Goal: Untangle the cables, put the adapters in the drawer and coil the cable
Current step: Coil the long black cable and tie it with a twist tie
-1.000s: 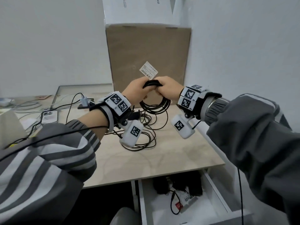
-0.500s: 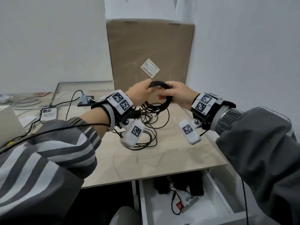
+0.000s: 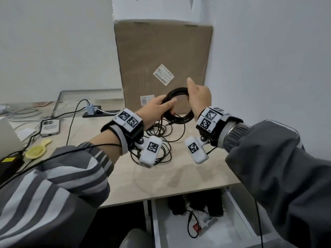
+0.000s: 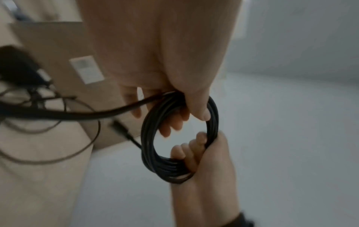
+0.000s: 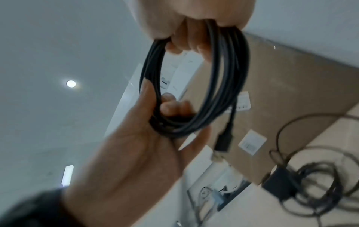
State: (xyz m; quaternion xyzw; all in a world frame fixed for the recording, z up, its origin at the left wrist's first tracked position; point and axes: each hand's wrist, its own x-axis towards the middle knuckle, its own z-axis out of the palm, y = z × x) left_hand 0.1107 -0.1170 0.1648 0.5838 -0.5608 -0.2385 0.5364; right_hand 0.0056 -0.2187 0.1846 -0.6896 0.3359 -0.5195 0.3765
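A black cable wound into a round coil (image 3: 179,119) hangs above the desk, held by both hands. My left hand (image 3: 165,105) grips its left side, thumb on top and fingers through the loop. The coil's right side is gripped by my right hand (image 3: 194,98), whose thumb points up. In the left wrist view the coil (image 4: 147,138) runs between left hand (image 4: 194,110) and right hand (image 4: 196,147). A plug end (image 5: 221,147) dangles from the coil (image 5: 223,76). Thin black cables (image 3: 157,140) and an adapter (image 5: 279,187) lie tangled on the desk. Black adapters (image 3: 213,204) sit in the open drawer (image 3: 154,221).
A tall cardboard box (image 3: 161,51) stands against the wall right behind the hands. At the left of the desk are a power strip (image 3: 100,112), a phone (image 3: 49,127), a yellow plastic piece (image 3: 36,149) and a laptop edge (image 3: 7,138). A white wall closes the right side.
My hands have drawn apart, so the coil is spread into a round loop between them. The right hand now grips its right side, thumb up.
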